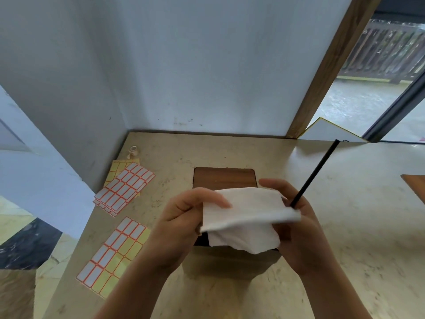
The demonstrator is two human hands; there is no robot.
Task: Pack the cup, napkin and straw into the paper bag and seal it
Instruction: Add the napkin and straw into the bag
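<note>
The tabletop (230, 148) was pale stone, set into a corner of grey walls. On it, just under my hands, stood the brown bag (230, 261), its mouth open toward me and mostly hidden by what I held. Behind it lay a dark wooden board (224, 178), touching or nearly touching the bag's far edge; I could not tell which. Off to the left lay label sheets (125, 187) in a fanned stack, with one more sheet (115, 256) nearer me and apart from the stack, and a small tape roll (133, 150) near the wall.

The white napkin (246, 217) hung between my hands, directly over the bag's mouth, its lower corner drooping toward the opening. My left hand (181, 224) pinched the napkin's left edge, thumb on top. My right hand (296, 226) gripped the napkin's right edge together with the black straw (316, 172), which slanted up and away to the right. The cup was not visible to me.
</note>
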